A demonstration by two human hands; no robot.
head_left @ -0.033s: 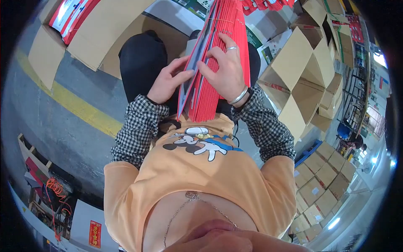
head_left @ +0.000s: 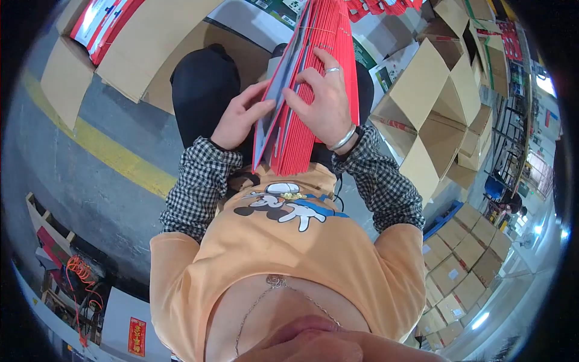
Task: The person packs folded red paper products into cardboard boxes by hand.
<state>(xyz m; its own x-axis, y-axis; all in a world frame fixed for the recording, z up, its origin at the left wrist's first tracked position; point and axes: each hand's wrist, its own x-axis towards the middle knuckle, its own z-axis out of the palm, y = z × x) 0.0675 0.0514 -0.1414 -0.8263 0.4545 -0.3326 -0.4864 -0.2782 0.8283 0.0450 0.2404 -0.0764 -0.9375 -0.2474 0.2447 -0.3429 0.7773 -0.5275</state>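
Evidently, from my remote seat, the step in hand is parting the outermost panel (head_left: 263,136) from a dense stack of red sheets (head_left: 295,151), which stands on edge between the two hands, above the wearer's lap, and runs away beyond the fingertips. My left hand (head_left: 234,123) is at the left side of that panel, its thumb and fingers set a little apart, the thumb over the greyish inner face and the fingers by the edge; the fingertips are partly lost to me there, so I can't honestly say whether they pinch it or merely rest against it. My right hand (head_left: 325,105) is spread fairly wide over the exposed edges, thumb and forefinger near the gap, another finger reaching farther along the stack, none of them closed round a single sheet that I can see. I judge that the next move calls for a light left touch that swings the panel without creasing it, while the right steadies the rest and lets the fingertips separate one edge from its neighbours. Beyond the right hand I see open cardboard cartons (head_left: 418,81); out past the left, red-and-white packs (head_left: 107,27) lie beside a cardboard flap (head_left: 148,45).
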